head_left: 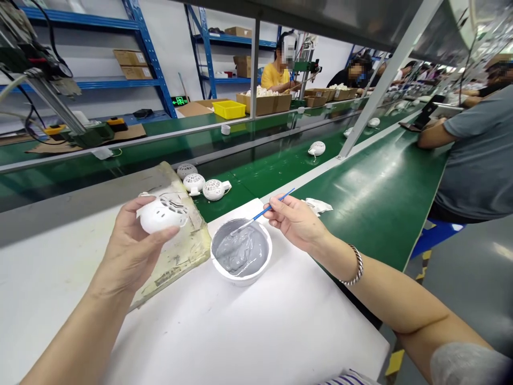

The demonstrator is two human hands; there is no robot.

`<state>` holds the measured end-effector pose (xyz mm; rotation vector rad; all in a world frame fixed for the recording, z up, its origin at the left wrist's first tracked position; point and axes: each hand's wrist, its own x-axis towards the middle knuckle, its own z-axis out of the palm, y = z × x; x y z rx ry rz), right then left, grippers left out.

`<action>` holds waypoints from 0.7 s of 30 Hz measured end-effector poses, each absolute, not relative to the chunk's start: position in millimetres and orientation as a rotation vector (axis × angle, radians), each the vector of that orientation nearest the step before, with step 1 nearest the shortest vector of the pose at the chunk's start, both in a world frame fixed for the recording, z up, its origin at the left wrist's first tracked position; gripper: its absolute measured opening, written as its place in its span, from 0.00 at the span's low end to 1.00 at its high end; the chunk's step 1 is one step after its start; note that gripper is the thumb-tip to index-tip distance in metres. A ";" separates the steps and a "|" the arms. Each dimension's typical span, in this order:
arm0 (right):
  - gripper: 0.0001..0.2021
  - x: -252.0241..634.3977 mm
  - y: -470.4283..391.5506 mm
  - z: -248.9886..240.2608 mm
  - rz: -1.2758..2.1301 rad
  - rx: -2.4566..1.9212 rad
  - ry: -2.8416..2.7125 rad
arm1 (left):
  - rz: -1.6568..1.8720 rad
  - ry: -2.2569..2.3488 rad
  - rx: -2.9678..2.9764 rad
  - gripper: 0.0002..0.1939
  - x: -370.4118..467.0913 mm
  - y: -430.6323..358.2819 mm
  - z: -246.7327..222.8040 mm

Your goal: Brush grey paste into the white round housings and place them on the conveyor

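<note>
Left hand [129, 245] grips shell [160, 217]. Right hand [298, 220] pinches brush [261, 213], axis 2–8 o'clock. Bowl [240, 279] at right hand's 8 o'clock, nearer it than left hand.

Head camera: worn on the person's head; faces forward and down; wide view
White worktop [240, 331]: close below the camera; seen from above at a slant; fills the lower foreground
Left hand [134, 232], right hand [296, 220]: near, seen from the wearer's side; both forearms enter from the lower part
Bowl [242, 280]: near mid-view; its inside visible from above
Green belt [268, 174]: crosses beyond; recedes toward upper right
Blue shelves [100, 84]: far; upper left
</note>
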<state>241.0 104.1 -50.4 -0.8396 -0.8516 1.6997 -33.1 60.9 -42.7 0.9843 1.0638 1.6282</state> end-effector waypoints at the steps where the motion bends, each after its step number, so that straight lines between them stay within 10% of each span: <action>1: 0.16 241.4 104.3 -50.6 1.698 -0.849 -0.849 | 1.617 1.062 1.013 0.31 -31.4 58.8 -42.5; 21: 0.13 248.6 101.4 -49.5 1.579 -0.769 -0.931 | 1.464 1.193 0.840 0.32 -31.0 48.1 -28.9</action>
